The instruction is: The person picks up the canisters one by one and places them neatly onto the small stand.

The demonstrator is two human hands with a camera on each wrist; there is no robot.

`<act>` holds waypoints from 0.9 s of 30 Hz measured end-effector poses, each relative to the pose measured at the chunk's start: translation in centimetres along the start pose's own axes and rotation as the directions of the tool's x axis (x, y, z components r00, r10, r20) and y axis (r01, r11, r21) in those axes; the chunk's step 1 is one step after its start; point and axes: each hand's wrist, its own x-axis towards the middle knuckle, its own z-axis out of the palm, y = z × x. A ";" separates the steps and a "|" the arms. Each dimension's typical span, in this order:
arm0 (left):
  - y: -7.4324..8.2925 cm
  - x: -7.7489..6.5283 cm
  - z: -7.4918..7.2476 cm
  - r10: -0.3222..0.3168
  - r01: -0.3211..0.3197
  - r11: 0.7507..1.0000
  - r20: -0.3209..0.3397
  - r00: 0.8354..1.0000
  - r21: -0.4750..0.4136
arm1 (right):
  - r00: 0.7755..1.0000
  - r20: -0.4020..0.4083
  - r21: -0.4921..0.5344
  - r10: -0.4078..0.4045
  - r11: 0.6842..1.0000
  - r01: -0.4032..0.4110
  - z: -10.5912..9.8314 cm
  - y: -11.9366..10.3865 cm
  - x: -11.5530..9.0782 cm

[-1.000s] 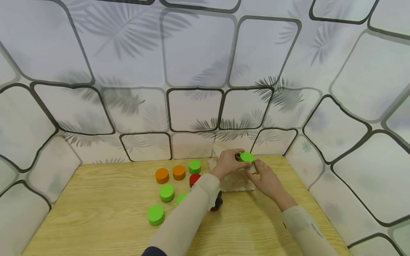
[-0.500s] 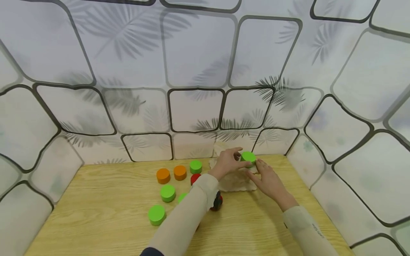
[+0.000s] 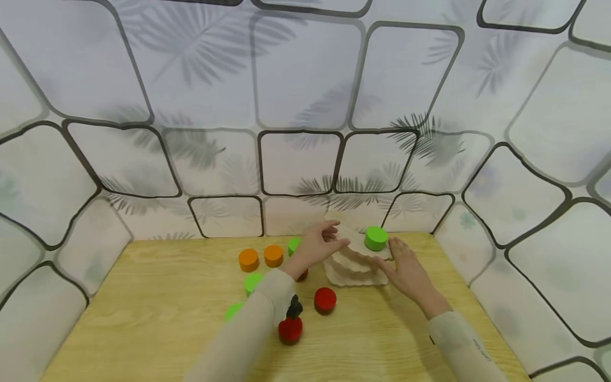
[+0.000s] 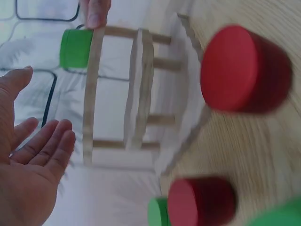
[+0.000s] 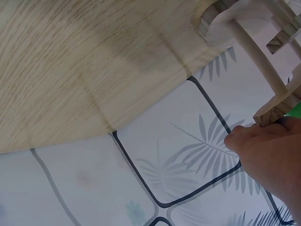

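A pale wooden tiered stand (image 3: 353,268) with wavy-edged shelves rises at the back right of the table; the left wrist view shows its pegs between shelves (image 4: 91,99). One green cylinder block (image 3: 376,239) sits on the top shelf near its right end. My left hand (image 3: 312,246) is just left of the stand, touching nothing, with fingers spread and relaxed in the left wrist view (image 4: 35,174). My right hand (image 3: 408,270) holds the top shelf's right corner between thumb and fingers; in the right wrist view the hand (image 5: 273,155) partly hides that edge.
Red blocks (image 3: 325,301) lie in front of the stand, one beside the left wrist camera (image 3: 294,306). Two orange blocks (image 3: 249,260) and several green ones (image 3: 253,283) lie left, some behind the left arm. A patterned backdrop (image 3: 300,164) borders the table (image 3: 157,307).
My left hand has let go of the green block on the top shelf and drawn back left. The right hand stays at the shelf corner. More red blocks show beside the left arm.
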 end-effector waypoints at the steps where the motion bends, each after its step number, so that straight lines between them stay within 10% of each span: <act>1: -0.1 -0.4 -0.6 0.002 -0.002 1.000 -0.009 1.000 0.001 | 1.000 0.000 -0.005 0.003 1.000 -0.003 -0.1 -0.1 0.0; 10: -0.8 -4.3 -5.0 0.017 -0.012 0.999 -0.141 0.990 0.032 | 1.000 0.002 -0.015 0.000 1.000 0.000 -0.6 -0.2 -0.4; 27: -3.1 -11.1 -9.9 -0.037 0.057 0.992 -0.169 0.985 0.116 | 1.000 0.015 0.029 -0.004 1.000 0.004 -0.1 -0.2 -0.2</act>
